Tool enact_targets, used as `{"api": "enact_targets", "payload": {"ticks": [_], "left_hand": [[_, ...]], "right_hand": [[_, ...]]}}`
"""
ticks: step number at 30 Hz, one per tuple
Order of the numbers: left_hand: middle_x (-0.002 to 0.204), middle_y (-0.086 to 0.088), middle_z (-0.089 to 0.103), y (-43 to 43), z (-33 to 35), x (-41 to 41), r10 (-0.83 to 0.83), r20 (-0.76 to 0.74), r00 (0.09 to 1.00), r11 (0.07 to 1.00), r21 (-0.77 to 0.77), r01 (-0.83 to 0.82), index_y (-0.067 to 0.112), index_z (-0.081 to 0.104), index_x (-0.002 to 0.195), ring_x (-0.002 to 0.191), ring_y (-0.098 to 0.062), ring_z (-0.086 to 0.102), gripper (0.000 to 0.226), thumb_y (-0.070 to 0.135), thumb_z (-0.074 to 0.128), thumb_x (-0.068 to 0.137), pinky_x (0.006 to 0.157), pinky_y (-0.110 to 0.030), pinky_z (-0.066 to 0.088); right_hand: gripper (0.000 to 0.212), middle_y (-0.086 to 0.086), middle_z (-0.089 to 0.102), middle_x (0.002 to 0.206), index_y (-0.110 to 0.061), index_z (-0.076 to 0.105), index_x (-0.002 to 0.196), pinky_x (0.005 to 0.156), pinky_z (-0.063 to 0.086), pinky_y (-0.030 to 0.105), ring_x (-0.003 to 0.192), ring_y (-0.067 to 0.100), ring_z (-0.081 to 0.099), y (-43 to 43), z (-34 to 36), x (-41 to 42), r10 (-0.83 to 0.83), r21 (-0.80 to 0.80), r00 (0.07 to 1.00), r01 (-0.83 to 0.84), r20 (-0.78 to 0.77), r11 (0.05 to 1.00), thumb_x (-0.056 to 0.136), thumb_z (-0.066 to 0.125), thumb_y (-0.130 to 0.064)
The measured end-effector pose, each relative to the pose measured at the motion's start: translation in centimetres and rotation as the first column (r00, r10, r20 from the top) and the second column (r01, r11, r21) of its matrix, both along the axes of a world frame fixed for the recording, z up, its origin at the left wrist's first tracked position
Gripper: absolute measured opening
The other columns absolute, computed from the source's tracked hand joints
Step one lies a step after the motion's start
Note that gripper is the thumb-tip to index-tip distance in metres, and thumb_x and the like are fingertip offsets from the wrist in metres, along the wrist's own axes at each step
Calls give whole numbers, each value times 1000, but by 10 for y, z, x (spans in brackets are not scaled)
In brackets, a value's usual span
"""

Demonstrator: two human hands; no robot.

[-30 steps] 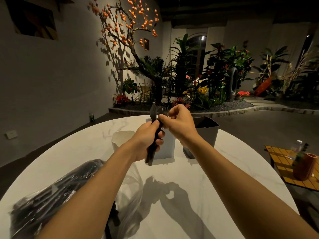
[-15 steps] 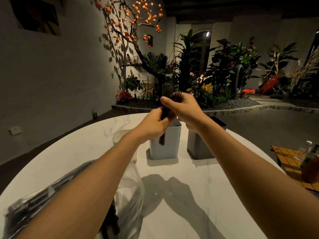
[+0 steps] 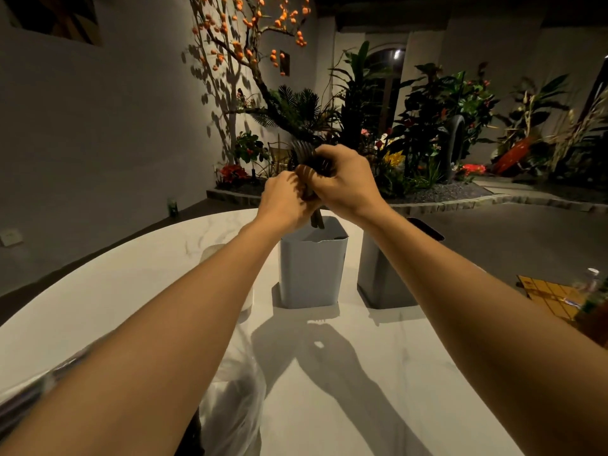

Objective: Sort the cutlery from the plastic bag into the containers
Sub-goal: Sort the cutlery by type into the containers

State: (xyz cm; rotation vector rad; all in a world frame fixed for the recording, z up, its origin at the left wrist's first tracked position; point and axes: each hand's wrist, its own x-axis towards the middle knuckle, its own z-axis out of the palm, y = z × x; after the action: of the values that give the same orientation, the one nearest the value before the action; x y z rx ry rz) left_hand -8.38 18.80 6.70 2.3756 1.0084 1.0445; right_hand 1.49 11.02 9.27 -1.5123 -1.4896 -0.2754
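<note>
Both hands hold a bunch of dark plastic cutlery [image 3: 309, 166] upright above the light grey container [image 3: 312, 268]. My left hand [image 3: 286, 200] grips the handles low down, and their ends [image 3: 317, 222] hang just over the container's mouth. My right hand [image 3: 342, 182] pinches the upper part near the fork heads. A dark grey container [image 3: 381, 284] stands to the right, partly behind my right forearm. A white cup-like container [image 3: 214, 251] peeks out behind my left forearm. The clear plastic bag [image 3: 237, 403] with dark cutlery lies at the near left.
The round white marble table [image 3: 362, 373] carries everything. A small yellow side table [image 3: 546, 294] with a bottle and a brown pot stands low at the right. Beyond the table's far edge lies a planted bed with a tree and flowers [image 3: 362, 126].
Both hands have carried the cutlery bunch up and forward, from in front of the containers to above the light grey one. My right hand has shifted its hold on the heads.
</note>
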Motion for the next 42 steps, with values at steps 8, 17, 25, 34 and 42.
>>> {"api": "enact_targets", "payload": {"ticks": [8,17,25,34,42], "left_hand": [[82,6,57,12,-42,12,63,-122,991,966,-243,-91,25,61,97,94,-26,53,15,37,70,94,111,-67,29],[102,2,68,20,-52,5,-83,-136,987,929,-368,28,32,65,107,108,-26,57,28,43,73,82,112,-73,21],[85,3,69,15,-48,-3,-157,-136,978,924,-369,97,30,67,83,91,-25,63,17,44,64,74,102,-73,39],[151,-7,50,-22,-9,-33,-222,-165,961,926,-344,155,16,47,150,131,-28,53,62,32,71,95,99,-37,49],[95,-6,73,-88,37,-126,-368,-434,822,882,-444,161,12,75,103,78,-14,69,11,19,69,96,71,-27,55]], "right_hand": [[18,0,71,98,-16,72,109,81,59,30,94,16,68,13,-38,14,36,-221,993,-60,-112,973,95,68,-27],[19,1,71,91,-17,72,99,71,63,33,88,17,70,17,-49,20,-26,-353,974,-57,-226,934,87,79,-29],[57,1,62,105,-13,67,117,76,62,34,98,18,63,12,-43,12,-166,-432,926,3,-340,902,69,92,-30],[36,4,62,105,-11,68,113,75,53,30,105,22,58,-25,-15,-15,-150,-426,885,-59,-440,903,85,61,10],[14,5,67,89,-11,69,100,59,46,21,79,12,61,-95,-10,-83,12,-690,970,-180,-241,701,93,69,-23]]}}
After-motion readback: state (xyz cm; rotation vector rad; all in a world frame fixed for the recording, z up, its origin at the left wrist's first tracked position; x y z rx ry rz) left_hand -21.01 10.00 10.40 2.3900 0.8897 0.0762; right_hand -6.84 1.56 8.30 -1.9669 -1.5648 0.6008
